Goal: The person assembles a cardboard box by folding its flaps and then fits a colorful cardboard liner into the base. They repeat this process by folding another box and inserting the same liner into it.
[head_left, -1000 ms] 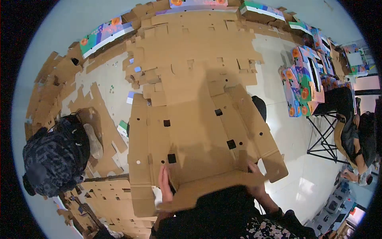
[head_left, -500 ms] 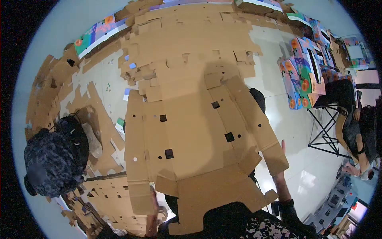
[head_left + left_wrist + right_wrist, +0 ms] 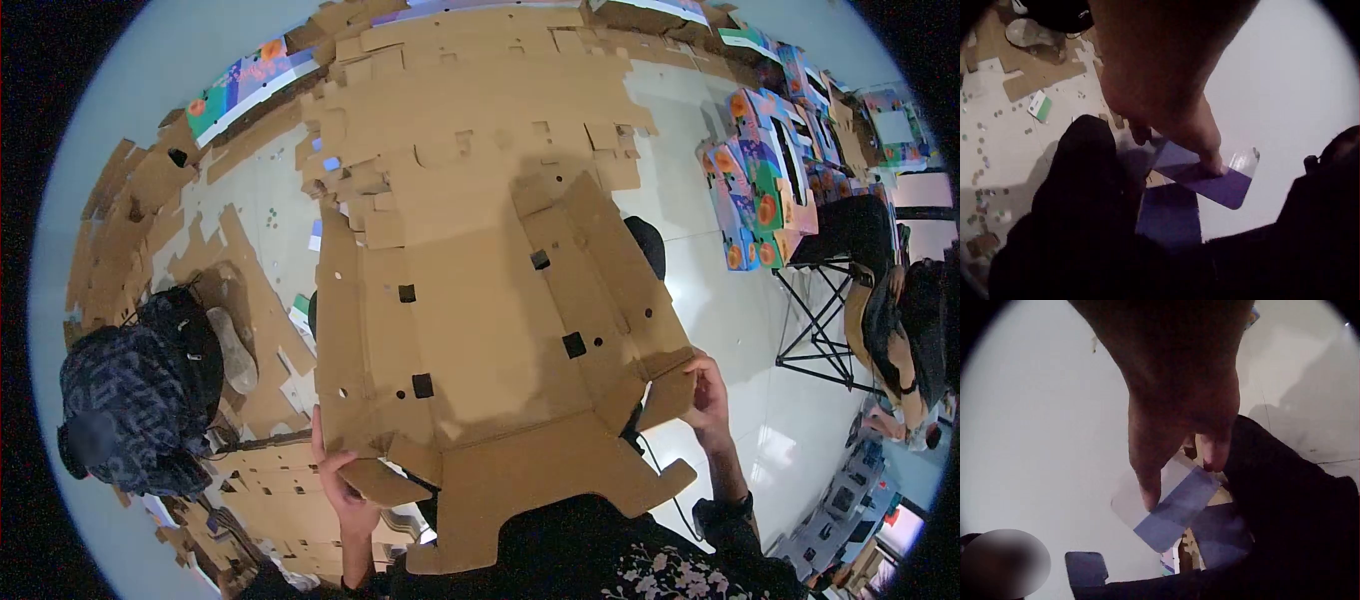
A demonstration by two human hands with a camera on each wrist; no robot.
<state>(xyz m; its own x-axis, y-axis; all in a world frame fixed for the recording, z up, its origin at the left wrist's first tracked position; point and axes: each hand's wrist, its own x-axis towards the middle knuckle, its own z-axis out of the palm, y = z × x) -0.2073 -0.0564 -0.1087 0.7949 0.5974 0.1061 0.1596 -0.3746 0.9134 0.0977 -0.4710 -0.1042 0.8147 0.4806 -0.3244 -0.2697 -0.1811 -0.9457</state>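
A partly folded cardboard box blank [image 3: 490,350], plain brown inside with square and round cutouts, lies before me in the head view. At its near left corner my left hand [image 3: 350,500] grips an end flap [image 3: 385,484]. The left wrist view shows that thumb on the flap's purple and white printed face [image 3: 1229,187]. My right hand [image 3: 710,405] pinches the matching right end flap [image 3: 667,396], thumb on its printed outside [image 3: 1175,509] in the right wrist view. Both long side walls tilt upward. Toward my body slants the near panel [image 3: 540,465], with its wide notch.
Flat cardboard sheets [image 3: 480,90] extend beyond the blank. Left of it are a black backpack [image 3: 140,390] and a shoe [image 3: 232,350]. Printed boxes [image 3: 760,190] and a black folding stool [image 3: 830,320] stand right, near another person's arm [image 3: 900,365].
Both hands left the raised near panel, which dropped toward my body. They moved outward and took hold of the side walls' end flaps. The side walls now stand more tilted up.
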